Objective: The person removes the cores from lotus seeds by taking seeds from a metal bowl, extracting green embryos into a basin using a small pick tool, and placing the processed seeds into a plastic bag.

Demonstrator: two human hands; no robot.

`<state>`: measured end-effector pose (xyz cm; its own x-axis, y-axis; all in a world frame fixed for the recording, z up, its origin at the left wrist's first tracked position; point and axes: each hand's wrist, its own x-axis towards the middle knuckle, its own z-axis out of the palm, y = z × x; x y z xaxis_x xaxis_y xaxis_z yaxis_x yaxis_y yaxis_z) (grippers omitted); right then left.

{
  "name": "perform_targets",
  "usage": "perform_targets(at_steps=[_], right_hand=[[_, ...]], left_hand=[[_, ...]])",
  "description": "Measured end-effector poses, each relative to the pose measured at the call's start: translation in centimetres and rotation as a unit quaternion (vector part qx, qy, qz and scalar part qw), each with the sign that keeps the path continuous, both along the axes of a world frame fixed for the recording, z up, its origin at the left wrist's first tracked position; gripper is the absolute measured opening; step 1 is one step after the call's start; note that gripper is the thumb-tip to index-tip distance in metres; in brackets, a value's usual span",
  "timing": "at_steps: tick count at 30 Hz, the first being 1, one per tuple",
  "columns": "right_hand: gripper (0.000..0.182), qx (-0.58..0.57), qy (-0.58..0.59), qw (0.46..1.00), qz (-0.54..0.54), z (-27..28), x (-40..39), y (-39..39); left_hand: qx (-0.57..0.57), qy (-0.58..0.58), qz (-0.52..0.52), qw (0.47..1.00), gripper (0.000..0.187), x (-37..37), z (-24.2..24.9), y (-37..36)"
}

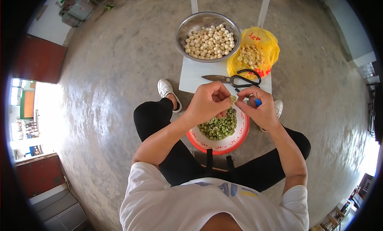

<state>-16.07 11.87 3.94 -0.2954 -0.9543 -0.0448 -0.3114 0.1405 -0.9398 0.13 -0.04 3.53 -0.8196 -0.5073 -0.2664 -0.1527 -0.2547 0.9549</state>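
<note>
Above a red-rimmed white basin (239,137) of green pieces (219,125), my left hand (211,99) has its fingers closed around a small pale yellowish piece (233,98). Close beside it on the right, my right hand (259,107) is pinched near the same piece, with a small blue item (258,102) at its fingers; what that hand grips is too small to make out. Beyond the hands, black-handled scissors (223,78) lie on the white stool top (191,77).
A metal bowl (180,43) of round pale pieces (209,41) and a yellow plastic bag (273,49) with pale peeled bits (250,55) stand at the stool's far side. My white shoes (165,87) rest on the concrete floor (107,91).
</note>
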Motion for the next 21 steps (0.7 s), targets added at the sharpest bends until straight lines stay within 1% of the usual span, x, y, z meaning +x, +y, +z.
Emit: perform_targets(at_steps=[2,5,8,11,14,17,20,21], right_hand=[[0.019,-0.030,0.008,1.000,0.000,0.4,0.2,-0.2],[0.017,-0.109,0.067,0.991,0.024,-0.9,0.0,-0.4],[0.011,-0.076,0.050,0.996,-0.010,-0.7,0.2,-0.2],[0.008,-0.056,0.023,0.998,-0.025,-0.9,0.1,-0.3],[0.011,0.026,0.102,0.993,0.045,-1.1,-0.4,0.1],[0.013,0.048,0.110,0.990,0.075,-0.8,0.1,0.1],[0.012,0.019,0.089,0.991,0.094,-3.8,0.5,0.6],[0.013,0.077,0.094,0.985,0.120,-3.3,0.6,0.5]], left_hand=[[-0.012,-0.009,-0.014,1.000,0.009,-0.1,0.1,0.4],[-0.024,0.000,-0.025,0.999,0.009,-0.3,0.1,0.7],[-0.005,0.001,-0.027,1.000,0.008,-0.3,0.0,0.3],[0.038,0.025,-0.030,0.999,0.007,-0.1,0.3,0.0],[0.063,0.043,-0.027,0.997,0.006,0.0,0.3,-0.4],[0.072,0.040,-0.002,0.997,0.007,0.1,0.4,-0.5],[0.098,0.042,0.009,0.994,0.007,0.3,0.2,-0.8],[0.103,0.042,0.012,0.994,0.007,0.3,0.1,-0.9]])
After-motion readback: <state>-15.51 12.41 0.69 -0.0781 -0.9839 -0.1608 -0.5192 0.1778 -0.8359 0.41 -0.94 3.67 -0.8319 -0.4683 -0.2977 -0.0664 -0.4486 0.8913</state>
